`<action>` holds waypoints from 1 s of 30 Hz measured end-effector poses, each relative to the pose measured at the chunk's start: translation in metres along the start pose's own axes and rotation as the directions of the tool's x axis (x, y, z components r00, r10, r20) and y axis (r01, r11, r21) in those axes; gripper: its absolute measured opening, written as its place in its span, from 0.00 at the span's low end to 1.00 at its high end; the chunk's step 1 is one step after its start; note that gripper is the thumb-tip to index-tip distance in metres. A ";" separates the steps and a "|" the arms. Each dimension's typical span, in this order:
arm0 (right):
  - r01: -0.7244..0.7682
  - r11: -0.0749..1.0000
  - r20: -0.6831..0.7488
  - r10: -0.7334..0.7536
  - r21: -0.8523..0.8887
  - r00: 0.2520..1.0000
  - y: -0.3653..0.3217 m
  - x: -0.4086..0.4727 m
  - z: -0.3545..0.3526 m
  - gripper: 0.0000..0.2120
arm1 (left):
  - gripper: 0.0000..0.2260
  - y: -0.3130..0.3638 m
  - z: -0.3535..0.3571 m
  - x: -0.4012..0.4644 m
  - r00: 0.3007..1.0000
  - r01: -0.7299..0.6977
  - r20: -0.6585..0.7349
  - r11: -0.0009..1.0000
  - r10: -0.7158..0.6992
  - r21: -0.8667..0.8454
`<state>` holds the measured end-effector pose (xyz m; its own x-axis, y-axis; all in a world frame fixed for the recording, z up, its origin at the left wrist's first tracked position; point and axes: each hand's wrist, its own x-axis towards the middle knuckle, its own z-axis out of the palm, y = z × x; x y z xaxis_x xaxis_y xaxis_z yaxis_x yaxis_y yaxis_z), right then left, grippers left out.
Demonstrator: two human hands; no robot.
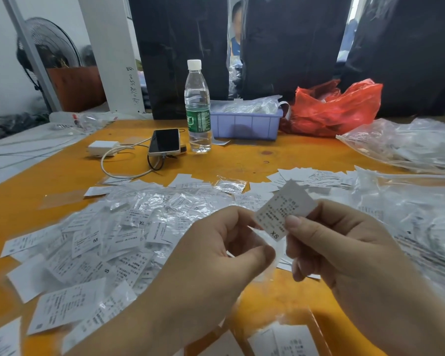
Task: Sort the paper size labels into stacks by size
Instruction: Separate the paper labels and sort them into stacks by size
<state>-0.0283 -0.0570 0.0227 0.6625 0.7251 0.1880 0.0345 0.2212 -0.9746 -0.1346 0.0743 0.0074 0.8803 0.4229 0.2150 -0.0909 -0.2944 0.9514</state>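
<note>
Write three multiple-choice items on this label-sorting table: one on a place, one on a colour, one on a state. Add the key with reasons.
1. Where does the phone lie?
A. left of the water bottle
B. inside the tray
C. on the red bag

2. What colour is the tray?
A. green
B. pale purple
C. black

3. How is the XS label held?
A. flat on the table
B. pinched by the right hand
C. taped to the bottle

Key: 1 A, it lies beside the bottle's base; 2 B, its walls are lilac; 3 B, the thumb presses on the label, which is clear of the table.
</note>
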 end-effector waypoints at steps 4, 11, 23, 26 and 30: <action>-0.087 0.996 -0.019 0.088 0.034 0.996 0.002 0.004 -0.001 0.07 | 0.13 0.001 -0.002 0.001 1.000 0.006 -0.011 1.000 -0.006 0.030; -0.106 0.983 -0.009 0.108 0.147 0.994 0.000 0.006 -0.002 0.09 | 0.14 0.000 -0.002 0.002 0.999 0.022 -0.034 0.999 -0.021 0.041; -0.012 0.997 -0.033 0.010 -0.077 0.999 0.003 0.000 0.001 0.09 | 0.16 0.001 -0.003 0.002 0.999 -0.003 -0.045 0.998 0.006 0.068; -0.022 0.997 -0.018 0.021 -0.077 1.000 0.002 -0.001 0.002 0.08 | 0.16 0.001 -0.004 0.002 0.997 -0.007 -0.071 0.998 0.011 0.068; -0.031 0.999 -0.023 0.031 0.032 0.999 0.000 0.000 0.001 0.08 | 0.17 0.001 -0.005 0.002 0.997 0.002 -0.081 0.998 0.003 0.064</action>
<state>-0.0293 -0.0566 0.0229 0.6804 0.7163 0.1545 -0.0097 0.2196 -0.9755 -0.1349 0.0793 0.0095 0.8392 0.4902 0.2352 -0.0594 -0.3474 0.9358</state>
